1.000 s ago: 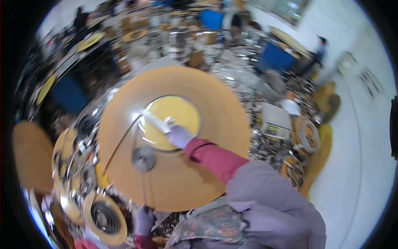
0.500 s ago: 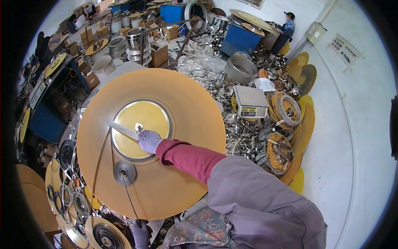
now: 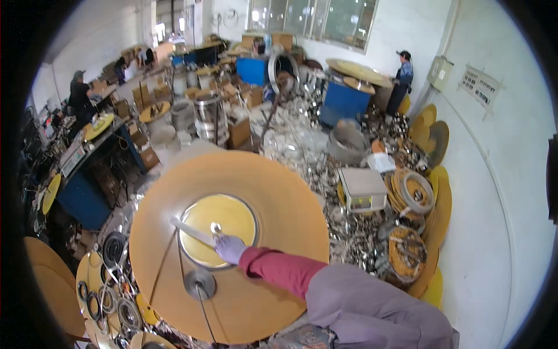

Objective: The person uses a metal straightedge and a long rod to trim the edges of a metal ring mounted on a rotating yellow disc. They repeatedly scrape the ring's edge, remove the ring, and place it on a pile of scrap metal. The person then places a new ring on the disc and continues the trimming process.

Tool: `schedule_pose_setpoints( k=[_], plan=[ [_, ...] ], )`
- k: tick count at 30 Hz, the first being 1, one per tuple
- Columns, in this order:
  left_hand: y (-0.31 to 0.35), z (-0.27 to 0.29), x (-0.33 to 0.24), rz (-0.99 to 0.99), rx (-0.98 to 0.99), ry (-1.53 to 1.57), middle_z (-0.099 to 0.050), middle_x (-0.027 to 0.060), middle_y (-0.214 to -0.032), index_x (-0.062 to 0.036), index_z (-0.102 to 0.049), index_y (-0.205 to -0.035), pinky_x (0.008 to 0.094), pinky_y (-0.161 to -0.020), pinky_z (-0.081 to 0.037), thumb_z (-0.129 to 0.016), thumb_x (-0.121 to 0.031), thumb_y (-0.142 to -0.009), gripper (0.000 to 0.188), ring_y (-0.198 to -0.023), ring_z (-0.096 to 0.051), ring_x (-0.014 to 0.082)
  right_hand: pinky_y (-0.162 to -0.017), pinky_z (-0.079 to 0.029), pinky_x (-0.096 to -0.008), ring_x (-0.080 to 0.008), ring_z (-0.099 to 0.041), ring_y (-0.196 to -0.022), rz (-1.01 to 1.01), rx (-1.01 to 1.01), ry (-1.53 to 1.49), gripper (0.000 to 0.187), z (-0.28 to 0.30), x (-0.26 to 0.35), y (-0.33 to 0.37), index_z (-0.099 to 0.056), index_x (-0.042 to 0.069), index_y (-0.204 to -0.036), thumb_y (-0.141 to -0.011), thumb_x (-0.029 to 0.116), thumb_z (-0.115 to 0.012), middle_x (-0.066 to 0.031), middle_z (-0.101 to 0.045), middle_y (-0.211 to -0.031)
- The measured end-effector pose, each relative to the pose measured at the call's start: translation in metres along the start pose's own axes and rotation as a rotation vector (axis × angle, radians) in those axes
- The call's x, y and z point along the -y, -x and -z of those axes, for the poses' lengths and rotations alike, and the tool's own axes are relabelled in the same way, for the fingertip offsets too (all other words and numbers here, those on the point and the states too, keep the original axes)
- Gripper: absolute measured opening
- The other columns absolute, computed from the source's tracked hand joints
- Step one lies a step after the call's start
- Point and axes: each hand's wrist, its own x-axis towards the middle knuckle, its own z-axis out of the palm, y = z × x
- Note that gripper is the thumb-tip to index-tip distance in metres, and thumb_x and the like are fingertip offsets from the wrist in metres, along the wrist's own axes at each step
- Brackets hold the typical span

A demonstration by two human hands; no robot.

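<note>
A large tan round disc [image 3: 290, 198] fills the space before me, with a yellow round centre [image 3: 232, 212] ringed by a thin metal band. My right hand [image 3: 231, 249], in a pale lilac glove, closes on the near end of a flat metal bar [image 3: 195, 231] beside a shiny centre knob [image 3: 215, 227]. From the bar's far end a thin dark strip [image 3: 163, 264] runs down across the disc. Nearer me, a small grey round piece [image 3: 199, 284] sits on the disc, and a thin rod [image 3: 207, 314] extends from it toward the lower edge. My left hand is out of the picture.
Metal scrap [image 3: 308, 168] covers the floor beyond the disc. At right stand a scale [image 3: 363, 183] and stacked coils [image 3: 412, 189]. Ring coils [image 3: 129, 314] lie at lower left. A blue workbench [image 3: 87, 198] stands left; one person [image 3: 401, 81] stands at the back right, others at far left.
The view has tilted upward, so everything sits lower in the picture. My left hand, earlier at the rod's lower end, has left the picture. My right hand keeps its grip on the bar.
</note>
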Motion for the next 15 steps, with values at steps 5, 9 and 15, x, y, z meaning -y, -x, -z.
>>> schedule_pose_setpoints(
  k=[5,9,15],
  plan=[
    [0.007,0.005,-0.025,0.044,-0.001,0.121,-0.056,0.0066,-0.054,-0.0044,-0.059,-0.092,0.0295,-0.041,-0.040,-0.046,-0.022,-0.092,0.021,-0.041,-0.049,0.0160,-0.073,-0.051,-0.0422,-0.0305,-0.064,-0.084,-0.159,0.221,-0.270,0.036,0.042,0.003,-0.005,-0.051,-0.005,-0.111,-0.090,0.024,-0.042,-0.0208,-0.063,-0.094],
    [0.010,0.006,-0.035,-0.004,-0.016,0.092,-0.057,0.0079,-0.055,-0.0043,-0.059,-0.093,0.0310,-0.043,-0.041,-0.047,-0.017,-0.091,0.018,-0.044,-0.051,0.0179,-0.073,-0.050,-0.0422,-0.0318,-0.064,-0.081,-0.139,0.202,-0.259,0.034,0.039,0.004,-0.005,-0.051,-0.003,-0.108,-0.091,0.026,-0.043,-0.0208,-0.063,-0.090],
    [0.012,0.008,-0.037,-0.429,-0.189,-0.353,-0.058,0.0086,-0.062,-0.0068,-0.059,-0.094,0.0336,-0.046,-0.044,-0.047,-0.017,-0.091,0.016,-0.049,-0.055,0.0206,-0.074,-0.050,-0.0424,-0.0316,-0.064,-0.084,-0.146,0.241,-0.252,0.035,0.029,0.009,-0.006,-0.050,-0.003,-0.109,-0.091,0.026,-0.043,-0.0206,-0.063,-0.092]
  ],
)
